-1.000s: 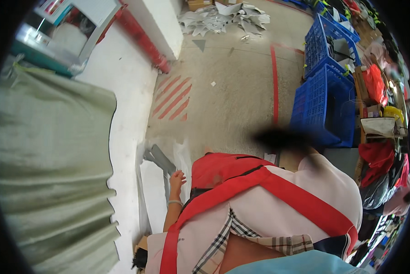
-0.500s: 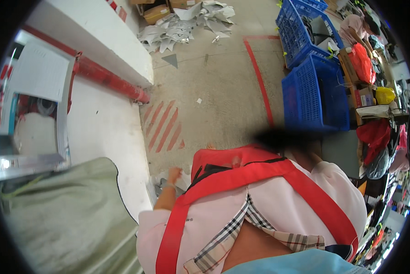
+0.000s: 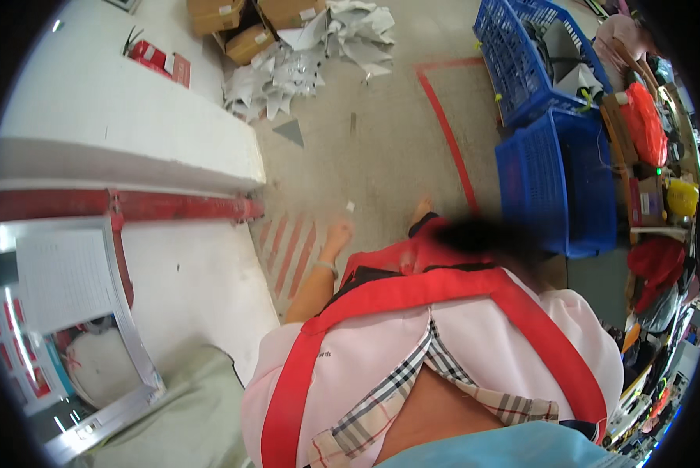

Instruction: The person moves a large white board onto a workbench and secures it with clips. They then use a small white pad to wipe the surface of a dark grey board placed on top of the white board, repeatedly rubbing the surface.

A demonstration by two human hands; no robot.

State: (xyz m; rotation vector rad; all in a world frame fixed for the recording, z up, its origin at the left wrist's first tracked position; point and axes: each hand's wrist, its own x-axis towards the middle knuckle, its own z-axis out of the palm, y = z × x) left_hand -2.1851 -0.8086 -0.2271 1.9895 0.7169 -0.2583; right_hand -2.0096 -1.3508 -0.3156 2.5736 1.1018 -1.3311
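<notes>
Left hand [image 3: 337,235] is out beside the one red apron [image 3: 412,293], bare floor behind it and one small white scrap [image 3: 350,207] showing just past the fingers. Way too blurry to tell if they're spread or curled. Right hand's hidden, so can't tell. Farther off: three cardboard boxes [image 3: 249,44], one grey triangle [image 3: 290,132], two blue plastic crates [image 3: 523,181], one red fire extinguisher [image 3: 149,56].
</notes>
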